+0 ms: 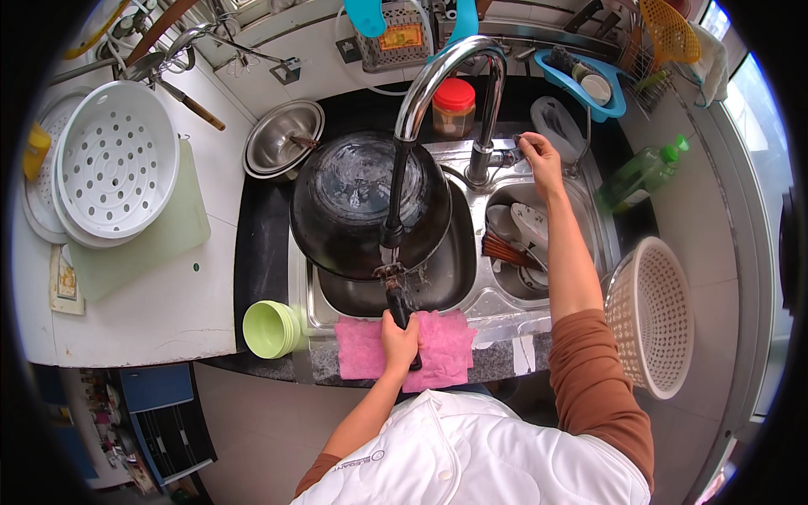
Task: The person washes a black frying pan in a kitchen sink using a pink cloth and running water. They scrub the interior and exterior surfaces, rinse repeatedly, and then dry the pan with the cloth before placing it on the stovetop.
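My left hand point(400, 344) grips the black handle of a dark frying pan point(360, 183), above a pink cloth point(442, 347) on the counter's front edge. The pan is tilted bottom-up over the left basin point(353, 300), its underside wet and marked with pale patches. From the chrome gooseneck faucet point(435, 72), water runs onto the joint between pan and handle. My right hand point(541, 158) has its fingers on the faucet's side lever point(511, 154). The right basin point(549, 300) holds bowls point(530, 221) and a bundle of brown chopsticks point(508, 250).
Nested steel bowls point(281, 139) and light-green cups point(268, 328) stand left of the sink. A red-lidded jar point(453, 107) is behind it. At right are a green detergent bottle point(644, 173) and a beige plastic basket point(656, 315). White colanders point(117, 161) hang at left.
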The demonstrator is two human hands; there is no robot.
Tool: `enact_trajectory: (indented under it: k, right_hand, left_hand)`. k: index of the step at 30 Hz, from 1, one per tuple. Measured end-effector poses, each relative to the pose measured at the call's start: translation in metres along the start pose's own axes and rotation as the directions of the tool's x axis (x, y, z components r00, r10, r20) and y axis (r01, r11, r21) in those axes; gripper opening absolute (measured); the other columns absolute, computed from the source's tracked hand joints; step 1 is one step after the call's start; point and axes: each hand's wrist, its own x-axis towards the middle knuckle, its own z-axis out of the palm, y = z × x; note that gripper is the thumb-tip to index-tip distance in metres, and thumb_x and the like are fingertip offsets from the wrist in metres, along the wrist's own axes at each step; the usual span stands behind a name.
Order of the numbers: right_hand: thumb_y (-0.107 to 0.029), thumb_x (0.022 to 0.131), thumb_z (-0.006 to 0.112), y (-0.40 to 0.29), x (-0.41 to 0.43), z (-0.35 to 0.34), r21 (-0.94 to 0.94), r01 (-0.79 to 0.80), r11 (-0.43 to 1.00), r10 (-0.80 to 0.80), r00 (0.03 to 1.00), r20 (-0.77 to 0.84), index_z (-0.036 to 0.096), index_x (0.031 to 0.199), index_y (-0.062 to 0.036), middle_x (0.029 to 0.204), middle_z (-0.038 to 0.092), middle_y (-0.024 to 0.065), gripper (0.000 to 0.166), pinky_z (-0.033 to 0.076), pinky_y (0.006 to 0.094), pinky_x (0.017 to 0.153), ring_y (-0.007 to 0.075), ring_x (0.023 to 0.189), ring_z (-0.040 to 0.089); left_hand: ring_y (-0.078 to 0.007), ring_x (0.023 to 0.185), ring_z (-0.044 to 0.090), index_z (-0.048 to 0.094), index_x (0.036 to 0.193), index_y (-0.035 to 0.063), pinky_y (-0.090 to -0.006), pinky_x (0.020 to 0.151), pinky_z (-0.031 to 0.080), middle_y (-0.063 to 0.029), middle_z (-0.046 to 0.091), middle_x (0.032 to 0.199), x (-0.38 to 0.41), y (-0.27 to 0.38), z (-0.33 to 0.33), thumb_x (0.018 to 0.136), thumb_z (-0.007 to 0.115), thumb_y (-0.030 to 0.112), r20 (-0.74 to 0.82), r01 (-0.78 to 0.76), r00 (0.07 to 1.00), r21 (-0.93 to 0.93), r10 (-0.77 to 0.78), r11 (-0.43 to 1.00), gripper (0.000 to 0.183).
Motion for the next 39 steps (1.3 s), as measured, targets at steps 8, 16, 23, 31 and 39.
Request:
enact_trajectory:
  k: [8, 16, 23, 31, 39]
  right_hand:
    - [0.003, 0.071, 0.064, -0.037, -0.131, 0.082, -0.525, 0.556, 0.644, -0.359, 0.826, 0.434, 0.063, 0.089, -0.0053, 0.092, 0.062, 0.0087, 0.020, 0.048, 0.0354, 0.074, 0.0279, 0.088, 0.059]
    - [0.004, 0.067, 0.060, 0.002, -0.210, 0.108, -0.598, 0.554, 0.579, -0.246, 0.819, 0.519, 0.062, 0.093, -0.0043, 0.092, 0.059, 0.0085, 0.028, 0.048, 0.0356, 0.071, 0.0281, 0.084, 0.056]
    - [0.002, 0.068, 0.068, -0.047, -0.209, 0.135, -0.449, 0.531, 0.718, -0.319, 0.825, 0.466, 0.065, 0.090, -0.0060, 0.092, 0.059, 0.0083, 0.023, 0.047, 0.0333, 0.069, 0.0257, 0.085, 0.057]
    - [-0.001, 0.069, 0.060, -0.103, -0.178, 0.185, -0.521, 0.742, 0.421, -0.233, 0.644, 0.729, 0.058, 0.087, -0.0072, 0.111, 0.062, 0.0026, 0.019, 0.052, 0.0349, 0.066, 0.0251, 0.079, 0.063]
    - [-0.001, 0.073, 0.064, -0.094, -0.169, 0.166, -0.443, 0.723, 0.530, -0.272, 0.640, 0.719, 0.059, 0.087, -0.0048, 0.106, 0.063, 0.0056, 0.015, 0.052, 0.0342, 0.067, 0.0265, 0.081, 0.063]
  left_hand:
    - [-0.0121, 0.041, 0.051, 0.039, 0.089, 0.0036, -0.0274, 0.037, 0.043, -0.0042, 0.050, 0.056, 0.000, 0.001, -0.001, 0.087, 0.060, 0.009, -0.008, -0.006, 1.000, 0.002, 0.006, 1.000, 0.022]
    - [-0.0121, 0.040, 0.050, 0.039, 0.090, 0.0041, -0.0276, 0.036, 0.043, -0.0040, 0.049, 0.056, -0.001, 0.002, -0.016, 0.086, 0.059, 0.009, 0.025, 0.045, 0.999, 0.020, -0.046, 0.999, 0.021]
    - [-0.0128, 0.040, 0.051, 0.038, 0.089, 0.0039, -0.0282, 0.036, 0.042, -0.0047, 0.050, 0.054, -0.001, 0.007, -0.022, 0.086, 0.057, 0.006, 0.070, 0.055, 0.996, -0.016, -0.054, 0.998, 0.019]
    - [-0.0143, 0.040, 0.051, 0.040, 0.089, 0.0027, -0.0294, 0.036, 0.041, -0.0052, 0.050, 0.052, -0.001, 0.009, -0.023, 0.086, 0.058, 0.009, 0.071, 0.028, 0.997, 0.039, -0.031, 0.999, 0.019]
    - [-0.0143, 0.040, 0.052, 0.040, 0.088, 0.0024, -0.0291, 0.037, 0.042, -0.0056, 0.051, 0.055, 0.000, 0.005, -0.023, 0.086, 0.058, 0.009, 0.085, 0.004, 0.996, 0.024, -0.006, 1.000, 0.019]
